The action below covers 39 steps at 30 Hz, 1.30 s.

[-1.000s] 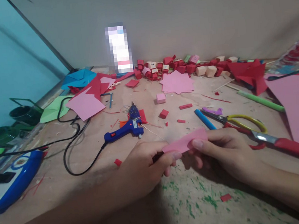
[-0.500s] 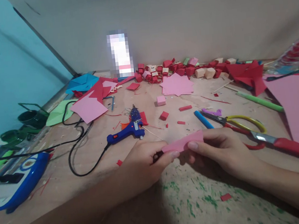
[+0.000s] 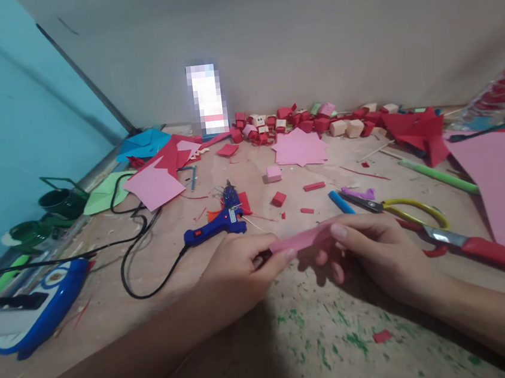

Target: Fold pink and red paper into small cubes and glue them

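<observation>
1. Pink strip [image 3: 300,239]: centre of frame, just above the bench [image 3: 323,350]. Pinched at both ends, roughly level. No fold or glue visible on it.
2. Left hand [image 3: 238,271]: lower centre, thumb and fingers closed on the strip's left end.
3. Right hand [image 3: 376,254]: right of centre, fingertips gripping the strip's right end.
4. Glue gun [image 3: 214,226]: just above the left hand in the frame, lying on the bench, cord trailing left, untouched.
5. Yellow-handled scissors [image 3: 399,209]: right of centre, near the right hand but not touching it. Red-handled scissors [image 3: 488,248] at lower right.
6. Small cubes [image 3: 308,120]: row along the back wall, upper centre, in red, pink and tan, already formed.
7. Progress, by judgement: strip cut out and in hand, not yet folded or glued. Many cubes finished, with loose scraps and sheets left around them.
</observation>
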### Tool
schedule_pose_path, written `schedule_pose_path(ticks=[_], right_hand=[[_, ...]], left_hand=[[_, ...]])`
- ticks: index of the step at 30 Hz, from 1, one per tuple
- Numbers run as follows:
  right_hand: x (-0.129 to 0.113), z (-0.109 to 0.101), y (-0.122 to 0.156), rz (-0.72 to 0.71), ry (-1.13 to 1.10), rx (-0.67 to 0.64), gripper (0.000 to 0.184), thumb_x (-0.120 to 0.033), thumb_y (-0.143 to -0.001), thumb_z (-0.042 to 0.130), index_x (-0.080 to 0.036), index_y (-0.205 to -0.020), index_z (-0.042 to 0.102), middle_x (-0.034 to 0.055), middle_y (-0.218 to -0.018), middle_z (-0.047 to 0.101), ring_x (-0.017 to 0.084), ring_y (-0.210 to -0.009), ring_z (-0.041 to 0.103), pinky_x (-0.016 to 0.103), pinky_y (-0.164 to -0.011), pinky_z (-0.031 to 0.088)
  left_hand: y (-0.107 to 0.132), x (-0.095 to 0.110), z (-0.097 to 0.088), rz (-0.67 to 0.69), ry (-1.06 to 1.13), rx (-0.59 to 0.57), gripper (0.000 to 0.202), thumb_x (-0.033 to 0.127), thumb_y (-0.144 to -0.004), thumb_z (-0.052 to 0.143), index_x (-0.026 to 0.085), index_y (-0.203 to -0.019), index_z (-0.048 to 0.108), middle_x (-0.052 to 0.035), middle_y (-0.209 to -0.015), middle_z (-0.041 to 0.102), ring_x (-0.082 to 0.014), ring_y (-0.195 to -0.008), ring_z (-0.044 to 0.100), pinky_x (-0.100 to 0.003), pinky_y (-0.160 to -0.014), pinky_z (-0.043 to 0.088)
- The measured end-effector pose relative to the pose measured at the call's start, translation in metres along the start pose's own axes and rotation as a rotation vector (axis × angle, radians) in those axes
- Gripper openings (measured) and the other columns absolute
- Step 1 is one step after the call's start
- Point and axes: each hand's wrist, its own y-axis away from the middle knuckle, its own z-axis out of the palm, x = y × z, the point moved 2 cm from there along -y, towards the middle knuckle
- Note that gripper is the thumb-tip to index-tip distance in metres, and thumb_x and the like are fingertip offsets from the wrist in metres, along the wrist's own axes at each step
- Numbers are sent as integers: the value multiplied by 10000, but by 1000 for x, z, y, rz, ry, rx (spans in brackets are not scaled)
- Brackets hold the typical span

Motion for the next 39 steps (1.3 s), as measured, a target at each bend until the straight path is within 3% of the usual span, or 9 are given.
schedule_pose_path(ticks=[4, 8, 12, 17, 22, 28, 32, 39], right_hand=[[5, -4, 0, 3, 11, 41, 264, -412, -932, 724, -162, -873, 783, 22, -594, 679, 152, -585, 654, 270, -608, 559], [4, -4, 0, 16, 1, 61, 195, -358, -896, 776, -164, -906, 797, 12, -606, 687, 121, -554, 623, 240, -577, 536], [4, -4, 0, 18, -63, 14, 141, -314, -891, 788, -201, -974, 801, 1, -687, 702, 101, -587, 630, 227, -607, 542], [7, -6, 0, -34, -54, -31, 213, -386, -933, 734, -208, -1019, 813, 16, -707, 691, 128, -622, 652, 268, -637, 571], [6, -6, 0, -23, -68, -33, 193, -295, -947, 728, -250, -1120, 800, 4, -745, 699, 110, -637, 655, 236, -637, 554], [4, -5, 2, -14, -32, -37, 220, -261, -933, 741, -237, -1148, 782, 30, -831, 746, 116, -691, 673, 234, -672, 557], [5, -5, 1, -5, -21, -9, 196, -264, -907, 761, -245, -1102, 779, 15, -778, 749, 118, -666, 676, 231, -655, 553], [1, 0, -1, 118, 185, 88, 234, -397, -819, 814, -190, -928, 803, 55, -739, 742, 141, -571, 634, 247, -521, 514]], left_hand=[[0, -1, -1, -37, 45, 39, 185, 324, -938, 652, 191, -900, 775, 54, -656, 595, -91, -578, 452, -227, -533, 305], [1, -1, 1, -72, 189, 11, 217, 349, -940, 661, 221, -1078, 770, 30, -812, 696, -110, -667, 531, -218, -584, 381], [1, 2, 2, -57, 310, 20, 177, 310, -935, 668, 222, -1051, 768, 28, -856, 724, -116, -726, 598, -206, -634, 443], [0, 4, 3, -53, 385, 15, 146, 284, -911, 696, 220, -1017, 772, 18, -918, 751, -128, -777, 656, -200, -666, 494], [1, 3, 5, -60, 431, 24, 215, 283, -895, 709, 246, -1102, 751, 7, -1045, 755, -151, -901, 691, -217, -758, 537], [4, 1, 5, -118, 310, 63, 354, 337, -846, 748, 269, -1192, 717, -14, -1099, 733, -189, -932, 682, -244, -709, 533], [4, -2, 5, -96, 249, 87, 493, 313, -820, 760, 282, -1300, 656, -19, -1070, 712, -192, -926, 675, -266, -731, 535], [6, -4, 9, 87, 32, 149, 354, 228, -876, 716, 270, -1226, 685, -9, -1087, 739, -181, -965, 674, -303, -893, 518]])
